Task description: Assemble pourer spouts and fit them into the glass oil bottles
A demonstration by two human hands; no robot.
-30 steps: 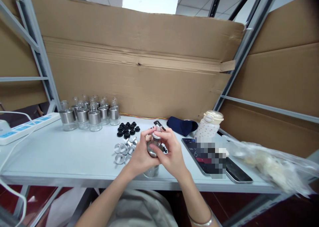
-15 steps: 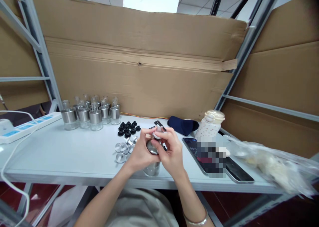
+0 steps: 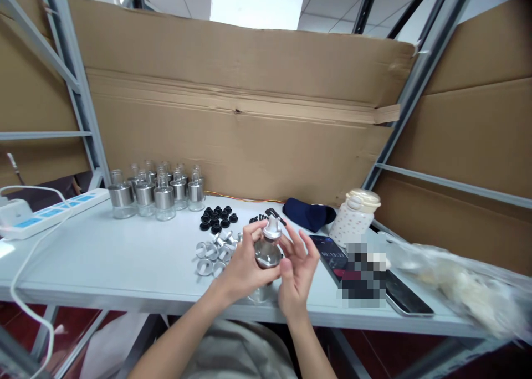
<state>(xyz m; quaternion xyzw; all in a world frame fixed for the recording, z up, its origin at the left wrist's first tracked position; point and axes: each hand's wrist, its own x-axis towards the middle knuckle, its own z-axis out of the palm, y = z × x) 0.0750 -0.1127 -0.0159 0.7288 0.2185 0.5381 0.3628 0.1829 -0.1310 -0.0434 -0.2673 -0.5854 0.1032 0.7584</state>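
Near the front edge of the table, my left hand (image 3: 241, 265) is wrapped round a glass bottle (image 3: 266, 254) with a steel band, whose clear base shows below my fingers. A silver pourer top (image 3: 272, 229) with a black flap (image 3: 274, 216) sits on the bottle's neck. My right hand (image 3: 300, 271) is just right of the bottle, fingers spread and thumb apart from them; whether a fingertip touches the bottle is hard to tell. Beside my left hand lie several silver caps (image 3: 205, 266), and behind them several black stoppers (image 3: 216, 223).
Several steel-banded glass bottles (image 3: 164, 199) stand at the back left, near a white power strip (image 3: 62, 211) with a cable. At the right are a navy cloth item (image 3: 307, 214), a dotted jar (image 3: 353, 218), phones (image 3: 409, 297) and a plastic bag (image 3: 457, 273). Cardboard (image 3: 233, 146) walls the back.
My right hand has let go of the pourer top and opened, moving to the right. My left hand still holds the bottle, and the pourer top now shows upright on it.
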